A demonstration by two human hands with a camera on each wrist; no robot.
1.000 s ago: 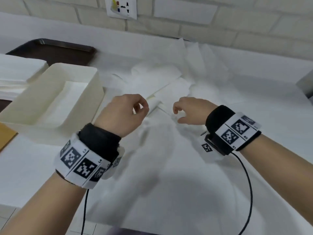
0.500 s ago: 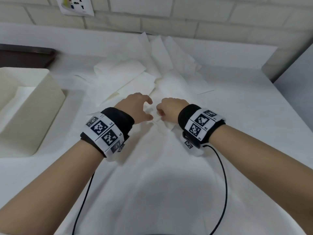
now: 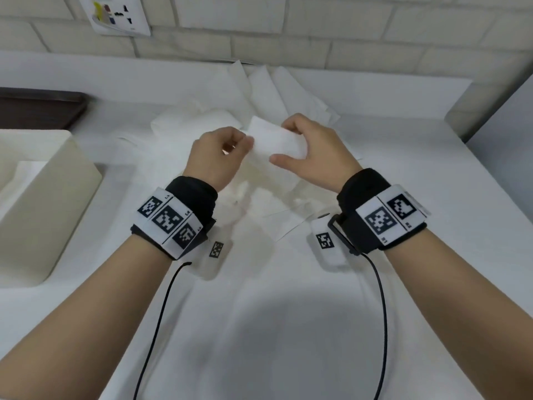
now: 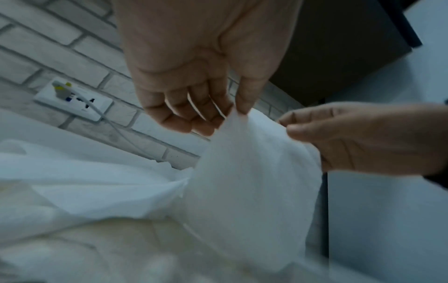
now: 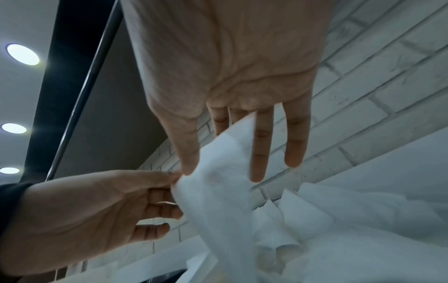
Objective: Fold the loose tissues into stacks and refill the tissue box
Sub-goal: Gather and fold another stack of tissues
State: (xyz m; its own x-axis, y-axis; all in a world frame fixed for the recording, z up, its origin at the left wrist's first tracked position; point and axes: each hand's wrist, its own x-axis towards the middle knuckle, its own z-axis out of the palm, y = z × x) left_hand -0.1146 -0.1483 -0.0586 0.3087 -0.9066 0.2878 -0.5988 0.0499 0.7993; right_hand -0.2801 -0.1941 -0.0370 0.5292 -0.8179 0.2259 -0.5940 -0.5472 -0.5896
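Note:
Above the table, both hands hold up one white tissue between them. My left hand pinches its left corner with thumb and forefinger, seen close in the left wrist view. My right hand pinches the right edge between thumb and forefinger, its other fingers straight. The tissue hangs down toward the sheets below. A heap of loose tissues lies behind the hands against the wall. The cream tissue box stands open at the left with folded tissue inside.
A white sheet covers the table. More flat tissues lie under the hands. A dark brown tray sits at the back left. A brick wall with a power socket is close behind. The table's right edge is near.
Both hands were low on the table, close together over the tissues. They have risen and moved apart, lifting one tissue stretched between them.

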